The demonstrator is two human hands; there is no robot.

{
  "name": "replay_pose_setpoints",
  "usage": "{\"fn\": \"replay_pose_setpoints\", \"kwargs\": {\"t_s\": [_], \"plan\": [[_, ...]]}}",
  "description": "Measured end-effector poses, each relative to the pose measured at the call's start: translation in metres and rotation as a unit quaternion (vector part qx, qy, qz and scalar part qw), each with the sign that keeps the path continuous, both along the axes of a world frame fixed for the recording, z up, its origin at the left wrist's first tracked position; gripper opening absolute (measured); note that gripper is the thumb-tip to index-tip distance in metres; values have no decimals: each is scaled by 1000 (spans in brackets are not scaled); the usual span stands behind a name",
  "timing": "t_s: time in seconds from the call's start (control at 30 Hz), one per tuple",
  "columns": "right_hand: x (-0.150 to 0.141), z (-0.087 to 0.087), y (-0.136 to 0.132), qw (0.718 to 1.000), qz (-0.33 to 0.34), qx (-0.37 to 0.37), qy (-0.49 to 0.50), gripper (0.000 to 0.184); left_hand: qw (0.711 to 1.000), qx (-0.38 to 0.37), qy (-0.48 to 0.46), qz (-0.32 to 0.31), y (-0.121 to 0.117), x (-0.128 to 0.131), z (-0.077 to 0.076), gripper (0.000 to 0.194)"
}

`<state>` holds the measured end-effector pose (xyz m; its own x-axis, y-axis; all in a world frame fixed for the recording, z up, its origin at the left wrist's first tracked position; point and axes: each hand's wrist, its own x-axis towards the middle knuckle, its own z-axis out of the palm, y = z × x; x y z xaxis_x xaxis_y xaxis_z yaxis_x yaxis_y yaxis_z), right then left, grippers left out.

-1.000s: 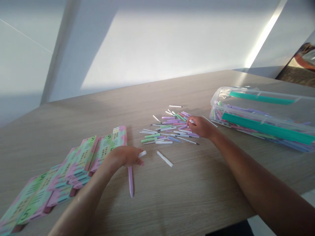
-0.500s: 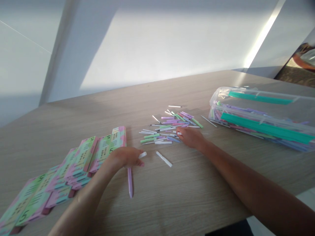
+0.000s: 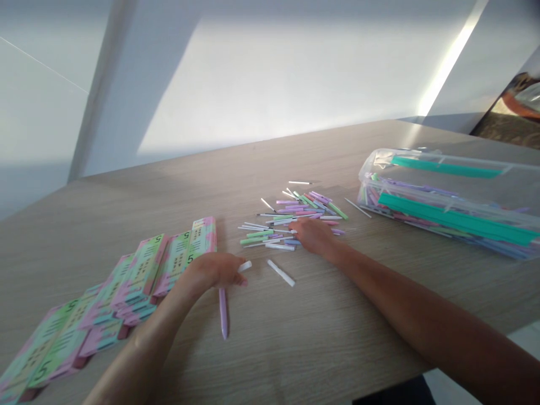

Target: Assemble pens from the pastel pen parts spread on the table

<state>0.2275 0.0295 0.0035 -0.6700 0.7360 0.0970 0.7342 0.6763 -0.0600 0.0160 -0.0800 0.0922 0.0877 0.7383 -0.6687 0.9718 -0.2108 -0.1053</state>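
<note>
My left hand (image 3: pixel 223 270) is closed on a short white pen cap (image 3: pixel 245 266), whose end sticks out past the thumb. Just below that hand a lilac pen (image 3: pixel 223 315) lies on the table. My right hand (image 3: pixel 313 235) is down at the near side of a loose pile of pen parts (image 3: pixel 291 209), with barrels, caps and thin refills in green, lilac, pink, blue and white. Its fingers are bent together over the pieces, and what they pinch is hidden. Between my hands a white pen piece (image 3: pixel 280 273) lies by itself.
Stacked pastel cardboard boxes (image 3: pixel 139 270) marked 5 stand at the left. On the right is a clear plastic bin (image 3: pixel 447 191) with teal strips, holding many more pen parts. A wall (image 3: pixel 274 84) rises behind the wooden table (image 3: pixel 270 349).
My right hand has shifted a little to the left within the pile, uncovering pink and lilac pieces on its right. My left hand stays where it was with the white cap.
</note>
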Motion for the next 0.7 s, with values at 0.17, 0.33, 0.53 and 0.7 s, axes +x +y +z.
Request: {"fn": "replay_pose_setpoints", "kwargs": {"t_s": [0.17, 0.33, 0.53, 0.7], "plan": [[-6, 1, -3, 1000, -2, 9, -9, 24, 1000, -6, -1, 2, 2, -1, -3, 38], [-8, 7, -8, 1000, -9, 15, -9, 28, 1000, -13, -6, -2, 4, -2, -5, 38], [-5, 9, -5, 1000, -21, 9, -19, 28, 1000, -25, -5, 7, 4, -2, -5, 36], [-10, 4, -3, 1000, -16, 8, -22, 25, 999, -32, -6, 9, 5, -3, -7, 41]]}}
